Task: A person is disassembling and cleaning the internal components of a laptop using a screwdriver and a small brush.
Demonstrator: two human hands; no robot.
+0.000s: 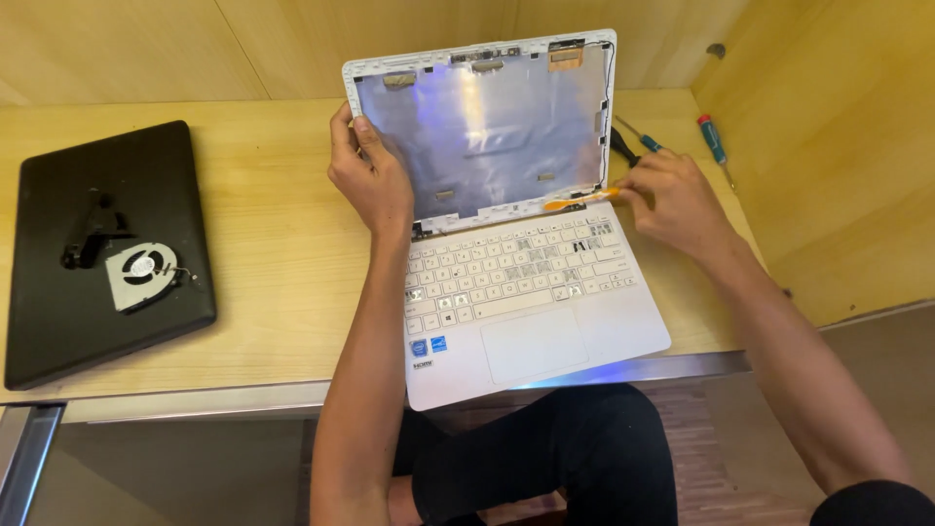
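Orange pry tool (582,201) lies flat along the bottom edge of the white laptop's lid (487,127), tip pointing left at the right hinge. My right hand (672,200) is on it, fingers pinching its right end, wrist low over the worktop (273,244). Left hand (370,175) grips the lid's left edge, thumb in front, holding it upright.

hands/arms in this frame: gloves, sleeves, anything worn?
Both bare: left hand and right hand have no gloves, and no rings, watch or wristband show. Both forearms are uncovered up to the frame edge, with no sleeve in view. Dark trousers cover the lap below.
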